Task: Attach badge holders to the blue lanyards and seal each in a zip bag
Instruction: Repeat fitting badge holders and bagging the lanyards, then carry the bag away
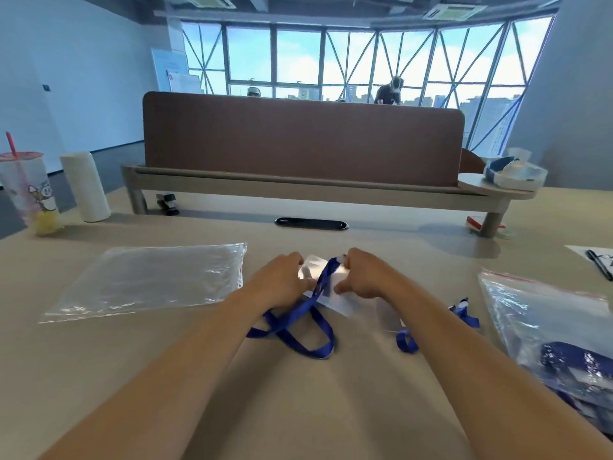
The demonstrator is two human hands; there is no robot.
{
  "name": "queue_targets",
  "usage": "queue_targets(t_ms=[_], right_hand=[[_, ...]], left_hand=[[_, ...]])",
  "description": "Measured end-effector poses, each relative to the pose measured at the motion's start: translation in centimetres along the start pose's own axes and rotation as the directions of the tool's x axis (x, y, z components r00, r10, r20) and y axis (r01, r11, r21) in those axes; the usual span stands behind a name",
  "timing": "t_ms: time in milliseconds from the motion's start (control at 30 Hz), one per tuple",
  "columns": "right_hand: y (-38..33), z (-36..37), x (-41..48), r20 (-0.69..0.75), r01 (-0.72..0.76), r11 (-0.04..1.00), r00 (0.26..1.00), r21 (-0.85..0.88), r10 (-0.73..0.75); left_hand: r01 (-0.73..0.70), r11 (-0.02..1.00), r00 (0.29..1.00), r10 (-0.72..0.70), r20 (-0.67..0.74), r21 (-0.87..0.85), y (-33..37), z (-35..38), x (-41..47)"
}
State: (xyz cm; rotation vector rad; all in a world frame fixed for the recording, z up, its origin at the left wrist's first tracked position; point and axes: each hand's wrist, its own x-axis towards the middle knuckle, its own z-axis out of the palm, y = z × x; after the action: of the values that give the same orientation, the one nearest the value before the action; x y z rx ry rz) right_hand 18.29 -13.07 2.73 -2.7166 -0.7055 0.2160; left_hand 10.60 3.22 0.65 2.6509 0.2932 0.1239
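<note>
Two bare forearms (159, 376) are reaching in from 6 o'clock across the table (331, 410), meeting near centre. L hand (282, 280) is curling its fingers round the left edge of the clear badge holder (310, 265), gripping it. R hand (363, 277) is pinching the clip end of the blue lanyard (298, 322) btwn thumb & forefinger at the holder's top right, w/ its other fingers hanging loose below. The strap is running down across the holder and looping on the table toward 6 o'clock, passing under the L wrist. A second lanyard (406, 341) is lying at 4 o'clock from the hands, partly hidden by the R forearm. Further out, a flat stack of clear zip bags (149, 280) is lying at 9 o'clock. A filled zip bag (547, 327) w/ blue strap inside is sitting at 4 o'clock near the table edge. At 10 o'clock a drink cup (28, 190) w/ straw and a paper roll (84, 187) are standing side by side. A pen (598, 263) is lying at 3 o'clock.
</note>
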Motion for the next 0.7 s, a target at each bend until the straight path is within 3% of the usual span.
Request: queue_targets(t_ms=[133, 267, 467, 633, 700], right_hand=[[0.5, -0.6, 0.8, -0.212, 0.061, 0.986, 0.977, 0.153, -0.028], [0.1, -1.4, 0.8, -0.298, 0.126, 0.971, 0.952, 0.201, -0.062], [-1.2, -2.3, 0.5, -0.367, 0.206, 0.947, 0.924, 0.246, -0.106], [-2.7, -1.7, 0.6, -0.362, 0.229, 0.927, 0.925, 0.298, -0.112], [-3.4, -1.2, 0.9, -0.343, 0.201, 0.906, 0.937, 0.373, -0.067]], left_hand=[[0.016, 0.982, 0.998, -0.026, -0.056, -0.186, -0.2, -0.5, 0.5], [0.001, 0.94, 0.992, -0.043, -0.116, -0.341, 0.0, -1.2, 0.8], [-0.068, 0.912, 0.949, -0.066, -0.308, -0.404, 0.1, -2.5, 0.7], [0.004, 0.816, 0.983, -0.109, -0.147, -0.578, -0.6, -4.1, -0.8], [-0.013, 0.789, 0.975, -0.127, -0.183, -0.614, -1.1, -4.6, -1.6]])
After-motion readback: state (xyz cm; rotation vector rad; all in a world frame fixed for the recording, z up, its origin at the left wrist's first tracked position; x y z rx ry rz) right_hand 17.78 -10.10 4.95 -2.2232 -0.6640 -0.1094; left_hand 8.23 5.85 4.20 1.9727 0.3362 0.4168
